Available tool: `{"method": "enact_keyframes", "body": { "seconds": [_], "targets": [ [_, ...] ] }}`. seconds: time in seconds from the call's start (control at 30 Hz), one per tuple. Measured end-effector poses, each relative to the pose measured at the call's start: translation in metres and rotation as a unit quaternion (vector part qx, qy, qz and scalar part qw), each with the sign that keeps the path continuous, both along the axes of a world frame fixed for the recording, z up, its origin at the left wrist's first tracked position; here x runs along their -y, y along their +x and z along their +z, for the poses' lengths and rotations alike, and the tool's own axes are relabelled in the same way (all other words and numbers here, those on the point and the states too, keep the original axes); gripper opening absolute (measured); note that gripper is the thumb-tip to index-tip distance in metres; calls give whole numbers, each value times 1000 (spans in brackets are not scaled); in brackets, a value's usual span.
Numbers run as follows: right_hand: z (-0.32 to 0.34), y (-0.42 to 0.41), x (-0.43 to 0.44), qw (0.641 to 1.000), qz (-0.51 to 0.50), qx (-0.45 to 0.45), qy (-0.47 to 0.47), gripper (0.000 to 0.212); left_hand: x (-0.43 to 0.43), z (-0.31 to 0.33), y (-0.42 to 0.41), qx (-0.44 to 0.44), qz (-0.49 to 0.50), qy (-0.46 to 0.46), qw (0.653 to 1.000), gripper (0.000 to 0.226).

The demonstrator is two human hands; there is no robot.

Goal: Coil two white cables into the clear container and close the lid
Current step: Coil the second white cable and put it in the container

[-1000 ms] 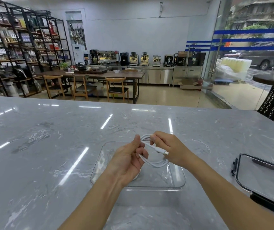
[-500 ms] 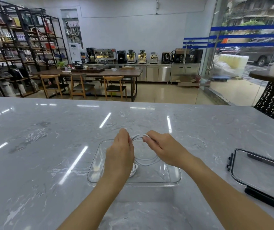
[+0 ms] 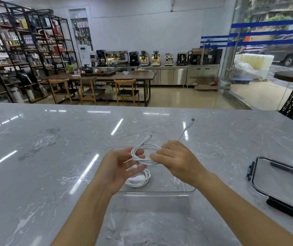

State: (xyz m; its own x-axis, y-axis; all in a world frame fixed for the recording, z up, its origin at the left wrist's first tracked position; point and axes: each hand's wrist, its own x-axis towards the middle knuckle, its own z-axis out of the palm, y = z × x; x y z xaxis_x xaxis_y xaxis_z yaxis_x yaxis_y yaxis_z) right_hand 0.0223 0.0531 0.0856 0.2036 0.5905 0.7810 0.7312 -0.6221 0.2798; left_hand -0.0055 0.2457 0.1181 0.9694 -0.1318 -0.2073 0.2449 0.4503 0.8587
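Observation:
A clear rectangular container sits on the marble counter right in front of me. One white cable lies coiled on its floor at the left. Above the container, my right hand pinches a loose coil of a second white cable. Two plug ends of this cable stick up and away, one reaching toward the far right. My left hand is beside the coil with palm up and fingers spread, the loops resting against its fingertips. The lid, clear with a dark rim, lies on the counter at the right.
The grey marble counter stretches wide on all sides of the container. Beyond its far edge are wooden chairs, a long table, shelving and coffee machines. A glass wall stands at the right.
The coil has loosened and two plug ends have sprung out. My left hand turned from palm down to palm up and its fingers spread. The right hand kept its hold.

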Motion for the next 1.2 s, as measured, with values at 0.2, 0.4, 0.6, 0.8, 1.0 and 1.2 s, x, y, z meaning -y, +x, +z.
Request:
{"method": "enact_keyframes", "body": {
  "seconds": [0.2,0.4,0.6,0.8,1.0,1.2],
  "targets": [
    [-4,-8,-4,998,11,-34,-52,25,3,-4,-4,-15,-86,179,980,22],
    [-10,-14,-5,978,-90,-180,-50,60,13,-15,-5,8,15,238,971,26],
    [-10,-17,-14,959,-87,-255,84,54,20,-18,-7,57,60,309,947,25],
    [-8,-19,-29,890,-59,-367,265,27,30,-24,-11,182,53,414,890,23],
    [-1,-19,-32,833,-159,-485,214,47,20,-44,0,400,169,693,575,15],
    [6,-24,-25,812,-158,-549,119,48,4,-37,7,510,72,749,416,20]
  ]
}}
